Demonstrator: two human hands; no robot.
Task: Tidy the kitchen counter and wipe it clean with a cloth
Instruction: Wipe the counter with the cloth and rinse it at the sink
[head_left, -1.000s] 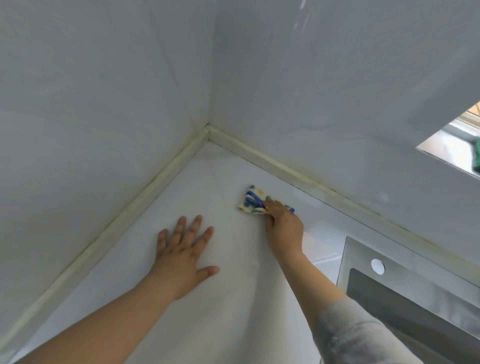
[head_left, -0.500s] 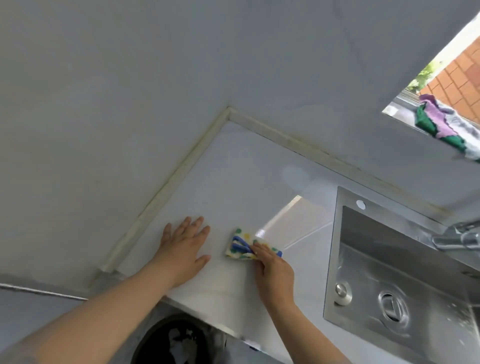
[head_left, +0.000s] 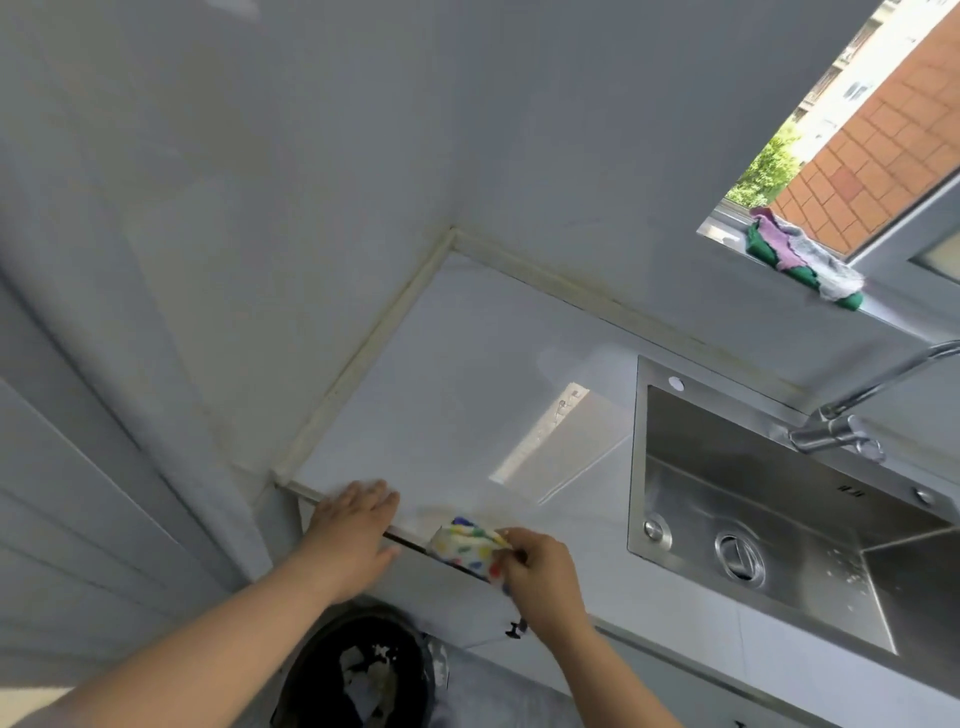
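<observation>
The white counter (head_left: 467, 395) fills the corner between two grey walls. A folded cloth (head_left: 465, 545) with yellow, blue, red and green spots hangs over the counter's front edge. My right hand (head_left: 540, 577) pinches the cloth's right end with thumb and fingers. My left hand (head_left: 353, 530) lies flat with straight fingers on the front edge of the counter, just left of the cloth and apart from it.
A steel sink (head_left: 779, 519) is set into the counter at the right, with a tap (head_left: 852, 415) behind it. Crumpled green, pink and grey rags (head_left: 800, 254) lie on the window sill. A black bin (head_left: 363, 670) with scraps stands below the counter edge.
My right hand has dragged the cloth from the far corner back to the counter's front edge and over it. My left hand slid back to the edge too. The view pulled away from the corner.
</observation>
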